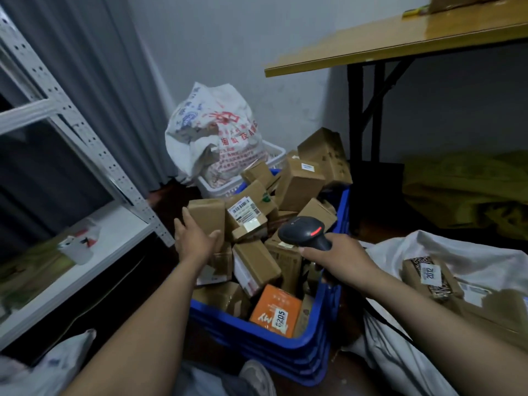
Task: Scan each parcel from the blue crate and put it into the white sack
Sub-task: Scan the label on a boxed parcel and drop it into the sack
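Head camera view, looking down past two bare forearms. Nearest, low in the middle, is one grey shoe (257,372) on a dark floor. Just beyond it stands one blue crate (285,347), heaped with at least a dozen cardboard parcels; one orange box (275,310) lies by its near wall.

To the right, beside the crate, lies the white sack (394,250), mouth open, with at least two parcels showing inside, one a labelled parcel (428,274).

Over the crate, the right hand (340,258) is curled round the handle of one black scanner (305,231), whose red window faces the heap. The left hand (197,238) is spread, fingers straight, laid against the near left side of a brown parcel (207,215) at the crate's left edge, thumb reaching across its front.

Farther back, a white basket (274,151) holds one printed sack (217,130) against a pale wall. A wooden table (400,41) on black legs stands at upper right. A grey metal shelf (85,130) runs along the left before a grey curtain.
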